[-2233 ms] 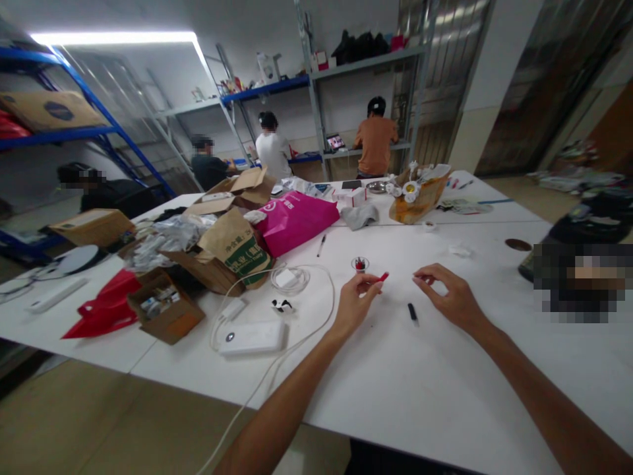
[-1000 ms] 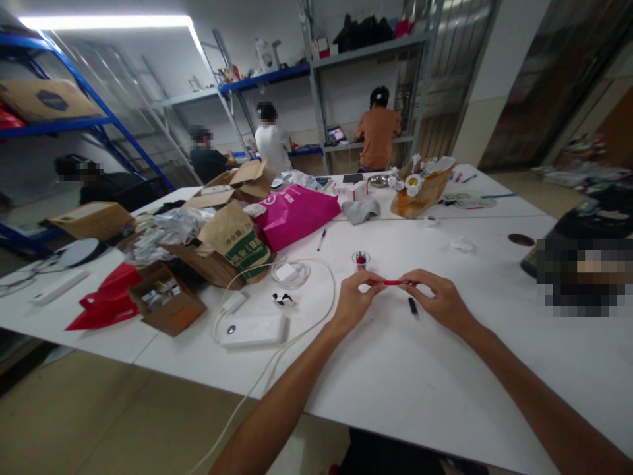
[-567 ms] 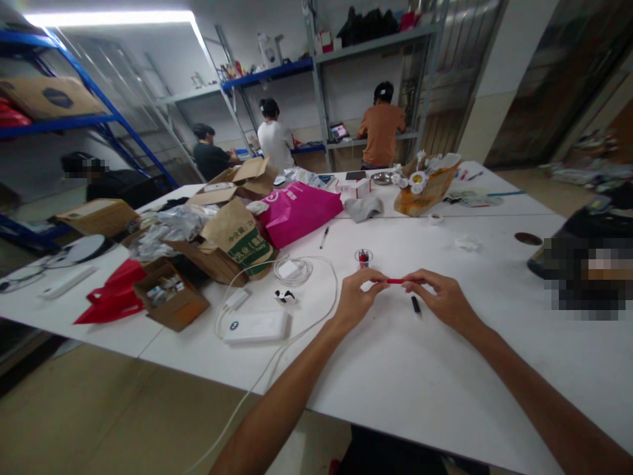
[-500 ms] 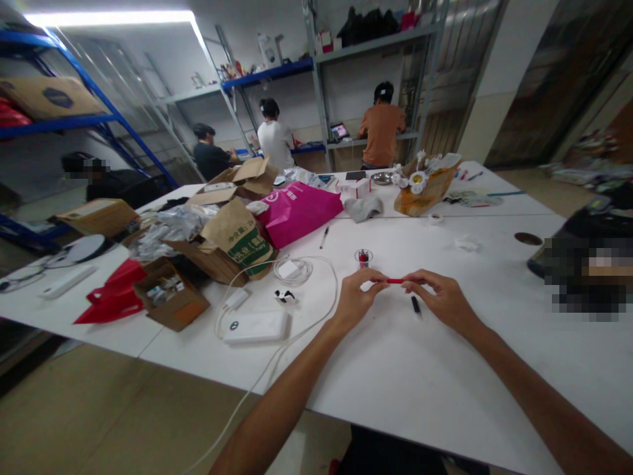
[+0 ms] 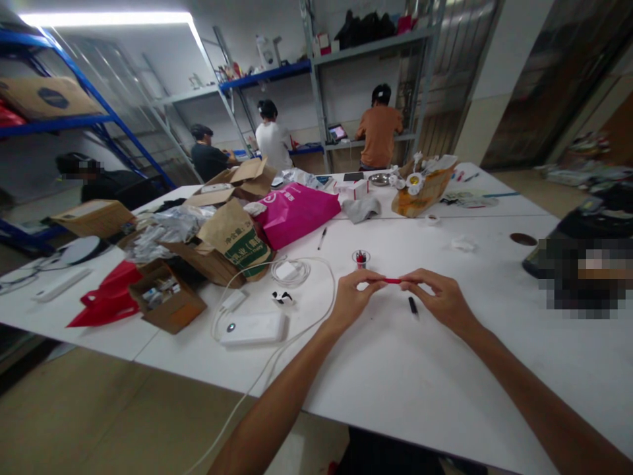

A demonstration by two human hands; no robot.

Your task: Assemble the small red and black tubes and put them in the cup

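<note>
Fingertips of the left hand point(image 5: 353, 297) and right hand point(image 5: 442, 295) pinch opposite ends of a small red stick point(image 5: 393, 281) over a white counter point(image 5: 395, 389). A short black piece point(image 5: 412, 305) lies near the right hand; a clear cup point(image 5: 353, 257) holding red and black sticks stands just beyond the left, a white power bank point(image 5: 254, 328) farther left.
</note>
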